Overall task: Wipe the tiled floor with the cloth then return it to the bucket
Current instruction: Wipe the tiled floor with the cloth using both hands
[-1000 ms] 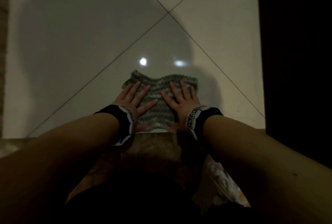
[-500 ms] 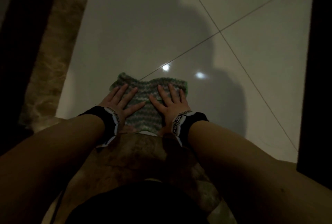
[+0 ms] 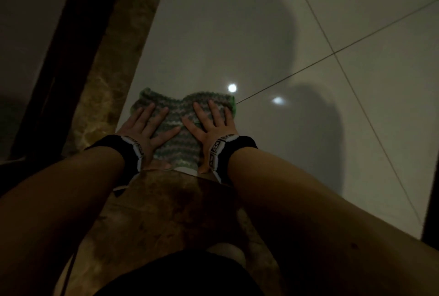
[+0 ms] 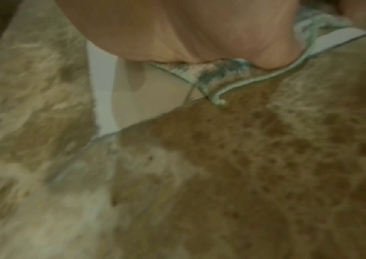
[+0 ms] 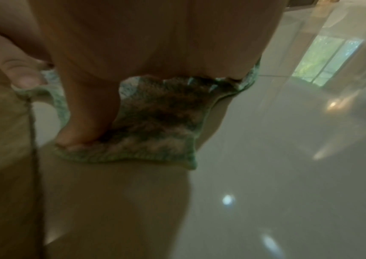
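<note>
While both palms bear down on it, the cloth [image 3: 177, 127] lies spread on the pale tiled floor [image 3: 237, 34], its near edge just at the brown marble border strip [image 3: 166, 212] that I take as my landmark. The left hand [image 3: 147, 127] presses flat on the side of the cloth nearest the strip's long run, fingers straight and splayed, holding nothing; the right hand [image 3: 211, 124] lies the same way on the far side, its fingers [image 3: 212, 111] spread towards the cloth's far edge. Neither hand pinches or curls round the fabric. From the right wrist view the cloth [image 5: 155, 122] looks knitted, striped green and white, thick and floppy, bunching up at its edges under the heel of the hand. I judge it soft, light and probably damp, and the glossy tile should let it slide easily under flat pressure. For lifting, a gathered pinch at the rumpled near edge beside the strip would serve best. No bucket is in sight, so wiping seems unfinished.
</note>
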A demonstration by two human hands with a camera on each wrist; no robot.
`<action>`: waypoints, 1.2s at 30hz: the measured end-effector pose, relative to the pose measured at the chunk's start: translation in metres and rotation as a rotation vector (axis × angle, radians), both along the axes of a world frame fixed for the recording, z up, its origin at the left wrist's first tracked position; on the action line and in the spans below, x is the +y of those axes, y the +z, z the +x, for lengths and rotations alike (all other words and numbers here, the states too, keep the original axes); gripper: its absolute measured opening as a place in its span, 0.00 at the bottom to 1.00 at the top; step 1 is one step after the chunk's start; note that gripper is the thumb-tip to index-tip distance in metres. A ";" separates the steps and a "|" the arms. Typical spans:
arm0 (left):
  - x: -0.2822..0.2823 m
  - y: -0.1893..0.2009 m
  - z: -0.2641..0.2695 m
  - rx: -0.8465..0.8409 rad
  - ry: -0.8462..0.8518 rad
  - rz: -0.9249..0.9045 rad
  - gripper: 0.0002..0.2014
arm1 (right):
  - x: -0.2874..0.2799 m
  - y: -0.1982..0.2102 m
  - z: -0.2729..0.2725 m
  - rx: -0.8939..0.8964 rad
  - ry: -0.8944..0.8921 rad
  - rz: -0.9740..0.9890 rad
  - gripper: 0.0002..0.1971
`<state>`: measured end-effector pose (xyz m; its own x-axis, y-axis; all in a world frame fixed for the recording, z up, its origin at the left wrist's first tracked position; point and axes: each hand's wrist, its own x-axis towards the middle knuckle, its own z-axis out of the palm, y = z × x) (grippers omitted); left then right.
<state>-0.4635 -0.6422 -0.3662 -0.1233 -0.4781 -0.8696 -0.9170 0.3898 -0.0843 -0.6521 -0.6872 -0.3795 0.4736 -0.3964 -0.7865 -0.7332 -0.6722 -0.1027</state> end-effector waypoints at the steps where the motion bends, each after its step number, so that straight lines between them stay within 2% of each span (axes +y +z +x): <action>1: 0.000 -0.001 0.002 0.019 -0.004 -0.014 0.47 | -0.002 0.000 0.003 -0.004 0.011 0.000 0.66; 3: 0.001 -0.004 0.005 0.052 -0.025 -0.053 0.47 | -0.005 -0.001 0.007 -0.015 0.028 -0.003 0.66; 6: -0.004 -0.001 0.013 0.094 -0.031 -0.093 0.43 | -0.010 -0.002 0.012 -0.029 0.046 -0.021 0.67; 9: -0.010 0.000 0.020 0.075 -0.021 -0.063 0.47 | -0.014 -0.006 0.017 -0.024 0.063 -0.039 0.69; 11: -0.013 -0.003 0.021 0.105 -0.069 -0.094 0.44 | -0.017 -0.006 0.018 -0.028 0.055 -0.027 0.69; 13: -0.014 -0.004 0.024 0.122 -0.090 -0.104 0.47 | -0.019 -0.008 0.017 -0.038 0.049 -0.026 0.70; 16: -0.014 0.001 0.025 0.089 -0.061 -0.060 0.49 | -0.020 -0.007 0.018 -0.032 0.055 -0.027 0.70; 19: -0.014 -0.007 0.020 0.079 -0.033 -0.086 0.46 | -0.021 -0.003 0.018 -0.022 0.053 -0.025 0.69; 28: -0.049 -0.010 0.012 0.037 -0.092 -0.089 0.49 | -0.049 0.005 0.012 0.033 -0.052 -0.035 0.68; 36: -0.054 -0.014 0.014 0.044 -0.096 -0.107 0.49 | -0.050 0.005 0.009 0.038 -0.066 -0.017 0.68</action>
<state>-0.4499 -0.6958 -0.3801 -0.2096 -0.5522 -0.8069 -0.8796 0.4670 -0.0911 -0.6431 -0.7376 -0.3747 0.4161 -0.4395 -0.7960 -0.7790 -0.6238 -0.0628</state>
